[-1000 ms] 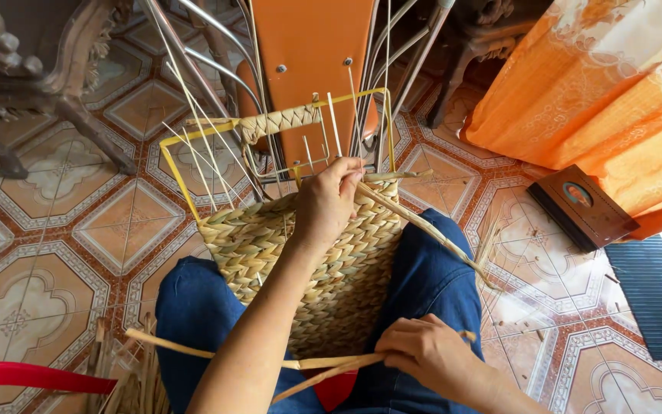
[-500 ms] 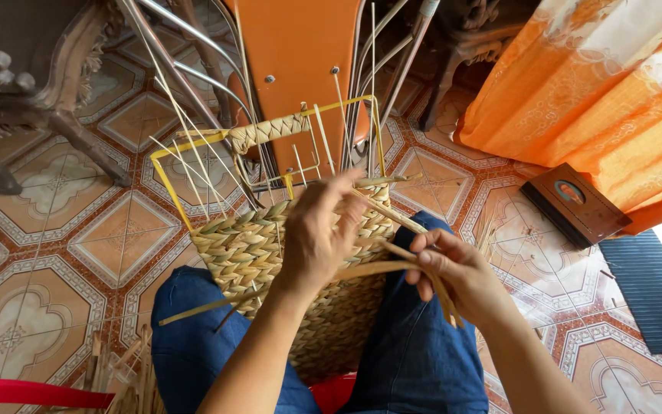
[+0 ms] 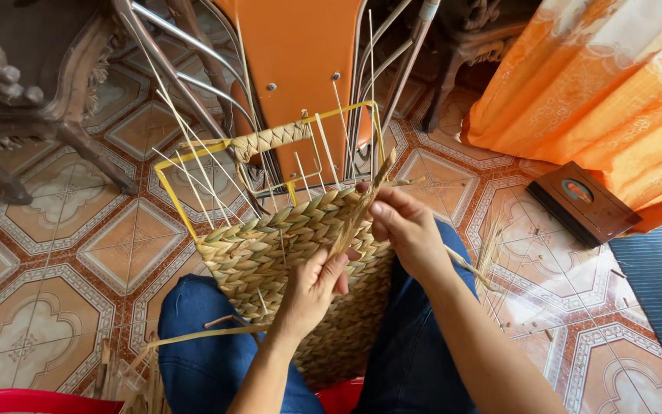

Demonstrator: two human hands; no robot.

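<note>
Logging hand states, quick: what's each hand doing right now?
Left hand: pressed on the woven basket, fingers on the straw strand.
Right hand: pinching that same straw strand.
</note>
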